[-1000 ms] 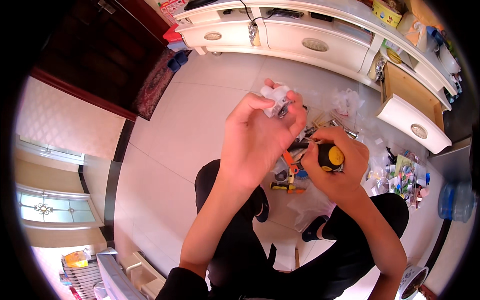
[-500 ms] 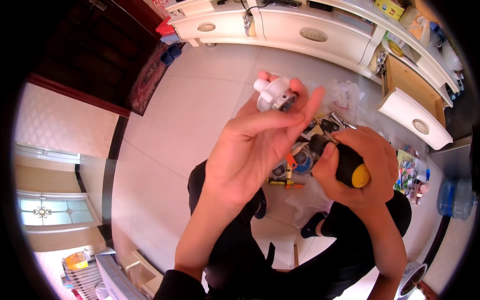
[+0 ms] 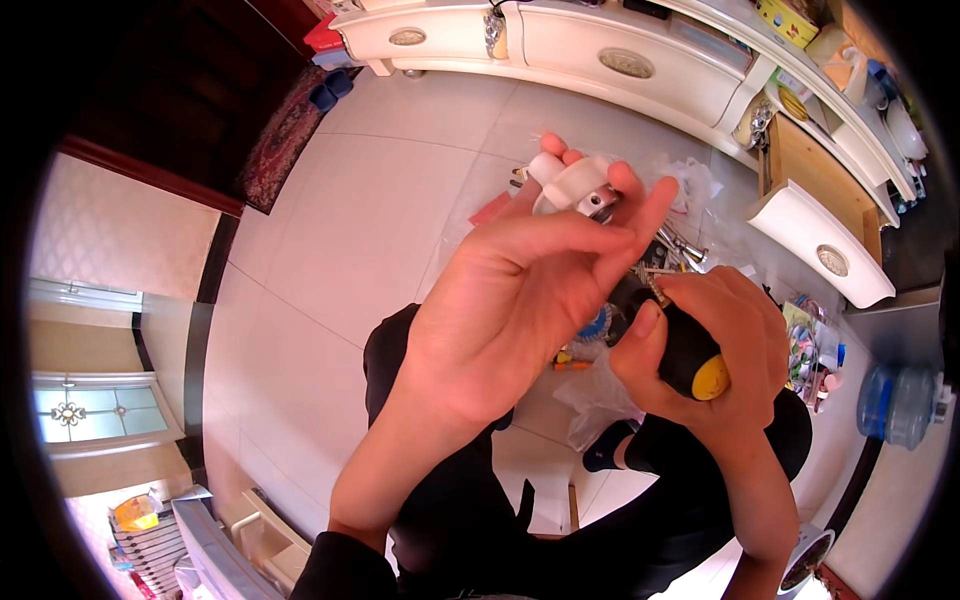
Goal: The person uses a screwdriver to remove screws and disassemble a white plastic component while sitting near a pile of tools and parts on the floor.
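Note:
My left hand [image 3: 490,320] is raised, palm up, its fingers closed round a white plastic fitting with a metal collar [image 3: 578,182]. A small hole shows in the collar's side. Lower and to the right, my right hand [image 3: 745,340] grips a screwdriver [image 3: 690,350] by its thick black handle with a yellow end. The handle's end faces me, and the tip is hidden behind my left hand. The screwdriver and the fitting appear apart. Behind both hands, loose metal tools [image 3: 682,245] lie on the floor.
A clear plastic bag [image 3: 590,410] lies by my feet. Ahead stands a long white cabinet [image 3: 570,55], with one drawer [image 3: 830,245] pulled out at the right. A water jug [image 3: 895,405] and a bag of small items [image 3: 815,350] are on the right.
My left hand and the fitting have shifted a little right and nearer the screwdriver. My right hand has moved slightly left and down. The whole view has shifted a bit.

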Motion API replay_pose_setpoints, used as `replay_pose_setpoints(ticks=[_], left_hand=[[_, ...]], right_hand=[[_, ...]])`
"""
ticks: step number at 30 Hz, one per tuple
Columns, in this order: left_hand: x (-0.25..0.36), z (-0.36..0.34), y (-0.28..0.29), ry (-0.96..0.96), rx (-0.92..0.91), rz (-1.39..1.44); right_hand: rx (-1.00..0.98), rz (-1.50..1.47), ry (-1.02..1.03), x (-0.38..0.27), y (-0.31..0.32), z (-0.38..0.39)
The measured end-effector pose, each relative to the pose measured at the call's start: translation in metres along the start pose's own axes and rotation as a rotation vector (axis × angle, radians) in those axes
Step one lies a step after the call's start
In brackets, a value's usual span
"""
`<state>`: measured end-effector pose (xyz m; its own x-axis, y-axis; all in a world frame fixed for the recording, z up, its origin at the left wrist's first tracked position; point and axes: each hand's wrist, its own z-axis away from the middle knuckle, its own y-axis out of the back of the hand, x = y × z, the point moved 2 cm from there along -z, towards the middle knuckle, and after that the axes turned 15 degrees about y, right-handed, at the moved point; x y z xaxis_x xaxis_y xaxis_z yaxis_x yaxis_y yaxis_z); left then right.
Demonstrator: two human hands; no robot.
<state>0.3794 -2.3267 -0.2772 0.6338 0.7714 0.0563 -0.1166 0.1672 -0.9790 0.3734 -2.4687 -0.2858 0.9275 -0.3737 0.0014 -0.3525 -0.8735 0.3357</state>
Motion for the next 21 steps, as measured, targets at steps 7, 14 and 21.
replay_pose_setpoints(ticks=[7, 14, 21], left_hand=[[-0.002, 0.0, -0.001, -0.01, 0.087, -0.052], [-0.015, 0.008, 0.002, -0.024, 0.302, -0.13], [-0.01, 0.005, 0.001, -0.053, 0.256, -0.1]], right_hand=[[-0.009, -0.009, -0.034, 0.003, -0.002, -0.001], [-0.079, -0.023, -0.035, 0.0, 0.002, 0.004], [-0.088, -0.033, -0.024, 0.002, -0.003, 0.006]])
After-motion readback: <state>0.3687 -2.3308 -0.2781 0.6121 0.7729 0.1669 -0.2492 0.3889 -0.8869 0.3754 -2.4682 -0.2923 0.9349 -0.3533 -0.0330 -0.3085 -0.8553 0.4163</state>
